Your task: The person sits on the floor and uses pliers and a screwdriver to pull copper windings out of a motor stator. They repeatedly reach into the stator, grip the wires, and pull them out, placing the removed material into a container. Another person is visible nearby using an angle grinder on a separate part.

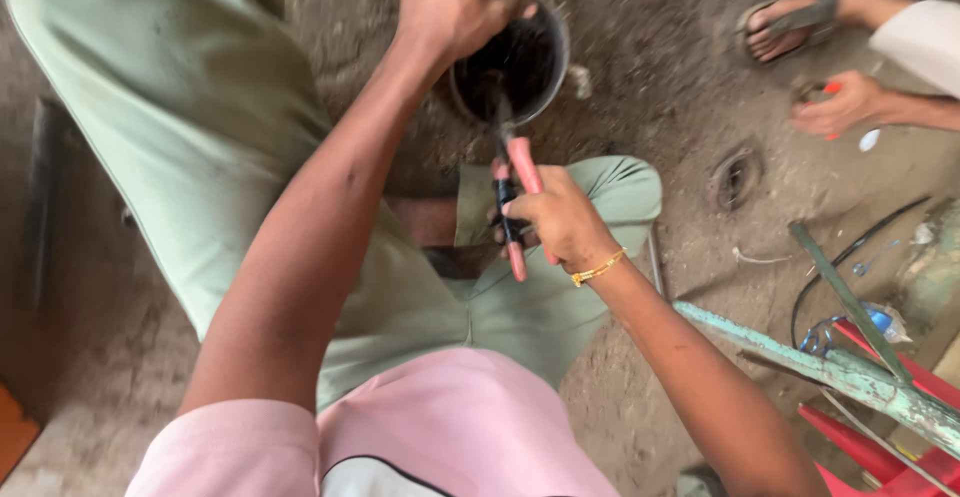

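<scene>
Pliers worked inside a dark round cup held over the dirt floor.
The cup (520,62), at far centre, is steadied by the left hand (450,2), fingers clamped on its rim; the right hand (560,219) is closed around one pair of red-handled pliers (515,192), its nose inside. A firm squeeze and steady cup are judged necessary next. Count: one cup, one pliers.

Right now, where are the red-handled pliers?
In the head view, the red-handled pliers sit centre frame, gripped by the right hand, their nose reaching into the dark round cup that the left hand holds.
</scene>
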